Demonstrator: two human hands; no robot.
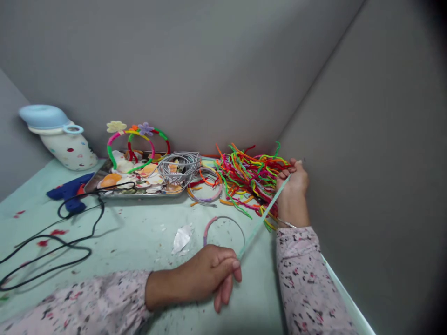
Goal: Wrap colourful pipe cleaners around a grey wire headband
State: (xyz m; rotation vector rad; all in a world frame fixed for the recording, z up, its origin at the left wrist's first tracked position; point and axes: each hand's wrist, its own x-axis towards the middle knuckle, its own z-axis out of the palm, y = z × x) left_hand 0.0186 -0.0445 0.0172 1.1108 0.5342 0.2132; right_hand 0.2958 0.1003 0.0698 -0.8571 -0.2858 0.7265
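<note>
Both arms forward over the pale green worktop, floral cuffs at the wrists. Left forearm enters low from the left, nearly level; my left grip is back upward, thumb against the forefinger, clamped on the near end of a pale mint-green, fuzzy, narrow strip; the other fingers curl loosely below. Right forearm reaches almost straight ahead, wrist raised; my right grip has fingers folded toward the palm, closed on the strip's far end. Strip straight, slanting between the two hands. Right hand just beside a tangled heap of multicoloured fuzzy stems. Just beyond the left hand, partly hidden by it: a thin grey hoop wrapped pink and lilac along its left side. Crumpled silvery-white scrap near it, to the left.
</note>
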